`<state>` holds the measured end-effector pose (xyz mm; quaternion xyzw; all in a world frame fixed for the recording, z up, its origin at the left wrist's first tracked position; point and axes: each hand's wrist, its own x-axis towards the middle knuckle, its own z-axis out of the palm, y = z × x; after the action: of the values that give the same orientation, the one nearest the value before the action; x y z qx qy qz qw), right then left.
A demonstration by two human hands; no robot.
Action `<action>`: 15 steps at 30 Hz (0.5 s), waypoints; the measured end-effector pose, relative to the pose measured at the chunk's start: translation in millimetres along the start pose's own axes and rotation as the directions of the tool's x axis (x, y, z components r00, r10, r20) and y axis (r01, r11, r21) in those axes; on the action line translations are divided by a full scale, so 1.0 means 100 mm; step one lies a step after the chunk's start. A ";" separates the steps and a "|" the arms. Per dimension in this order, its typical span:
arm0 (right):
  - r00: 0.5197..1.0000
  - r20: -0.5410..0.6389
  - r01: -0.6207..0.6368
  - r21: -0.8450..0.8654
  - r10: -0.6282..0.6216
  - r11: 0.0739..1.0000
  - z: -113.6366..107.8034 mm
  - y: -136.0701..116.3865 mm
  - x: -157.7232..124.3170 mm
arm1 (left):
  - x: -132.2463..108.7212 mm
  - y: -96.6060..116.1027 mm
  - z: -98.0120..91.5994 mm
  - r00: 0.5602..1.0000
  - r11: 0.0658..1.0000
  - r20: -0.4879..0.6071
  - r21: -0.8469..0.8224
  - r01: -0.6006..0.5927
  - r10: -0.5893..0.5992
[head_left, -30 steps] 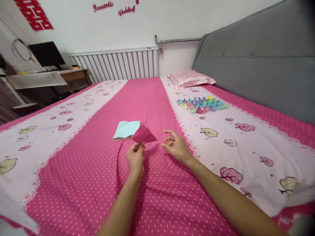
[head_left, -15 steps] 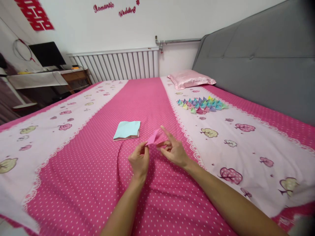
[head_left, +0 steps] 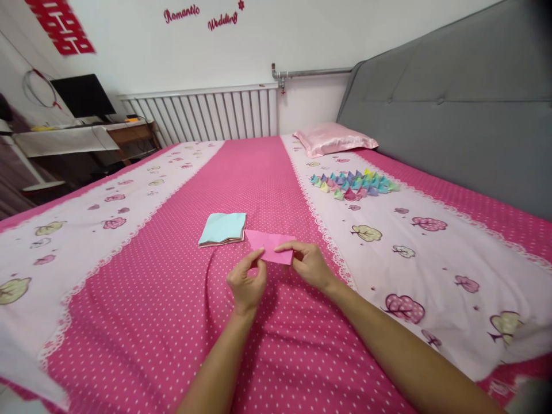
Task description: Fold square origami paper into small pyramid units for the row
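Observation:
A folded sheet of pink paper (head_left: 271, 244) is held up above the pink dotted bedspread (head_left: 241, 178), its broad face turned toward me. My left hand (head_left: 247, 282) pinches its lower left edge between thumb and index finger. On the right side, my right hand (head_left: 310, 265) grips the paper with its fingers in front and part of the grip hidden behind. Just beyond and to the left lies a stack of square paper (head_left: 223, 227) with a light blue sheet on top.
Several small folded paper pieces (head_left: 356, 185) in many colours stand in rows on the right. Behind them is a pink satin pillow (head_left: 334, 139) by the grey headboard (head_left: 452, 103). A white radiator (head_left: 202, 115) runs along the wall; a desk with a monitor (head_left: 83, 96) is at far left.
The pink paper has turned from a narrow, slanted view to a broad, flatter one. My right index finger, raised before, has come down onto the paper.

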<state>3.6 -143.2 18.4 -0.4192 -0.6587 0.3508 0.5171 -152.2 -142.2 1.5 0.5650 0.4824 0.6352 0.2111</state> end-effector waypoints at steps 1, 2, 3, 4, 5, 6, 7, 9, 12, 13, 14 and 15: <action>1.000 -0.007 0.000 -0.004 0.000 1.000 -0.01 0.00 0.00 | 0.01 0.02 0.00 0.998 0.997 0.029 -0.054 0.053 -0.052; 1.000 -0.015 0.009 -0.017 -0.010 1.000 -0.01 0.00 0.01 | 0.01 0.04 0.01 0.993 0.988 0.063 -0.113 0.104 -0.097; 0.999 -0.022 0.023 -0.035 -0.024 0.999 -0.02 -0.01 0.01 | 0.03 0.05 0.01 0.984 0.972 0.106 -0.172 0.158 -0.141; 0.999 -0.023 0.036 -0.055 -0.037 0.998 -0.02 0.00 0.02 | 0.04 0.05 0.02 0.972 0.950 0.150 -0.227 0.214 -0.183; 0.999 -0.017 0.046 -0.072 -0.048 0.996 -0.02 0.00 0.02 | 0.05 0.05 0.02 0.956 0.925 0.190 -0.269 0.269 -0.223; 0.999 -0.005 0.054 -0.088 -0.054 0.995 -0.03 0.00 0.02 | 0.07 0.05 0.02 0.938 0.898 0.226 -0.299 0.324 -0.263; 0.998 0.008 0.061 -0.102 -0.061 0.993 -0.03 0.00 0.02 | 0.08 0.05 0.02 0.919 0.872 0.257 -0.317 0.373 -0.300; 0.997 0.033 0.074 -0.135 -0.070 0.988 -0.04 0.00 0.03 | 0.10 0.03 0.02 0.881 0.829 0.316 -0.331 0.451 -0.353; 0.996 0.061 0.080 -0.186 -0.070 0.979 -0.07 0.01 0.03 | 0.11 0.02 0.02 0.841 0.785 0.387 -0.347 0.513 -0.378; 0.995 0.070 0.084 -0.191 -0.072 0.978 -0.08 0.01 0.04 | 0.12 0.02 0.02 0.831 0.775 0.402 -0.350 0.527 -0.384; 0.994 0.078 0.092 -0.189 -0.078 0.978 -0.09 0.01 0.04 | 0.12 0.02 0.02 0.824 0.765 0.409 -0.351 0.540 -0.393; 0.993 0.085 0.101 -0.181 -0.087 0.978 -0.10 0.01 0.04 | 0.12 0.03 0.02 0.817 0.757 0.411 -0.351 0.551 -0.404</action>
<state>13.2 -138.4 21.2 -0.4201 -0.7269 0.2792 0.4660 -153.1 -133.2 9.6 0.4477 0.4101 0.5564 0.5673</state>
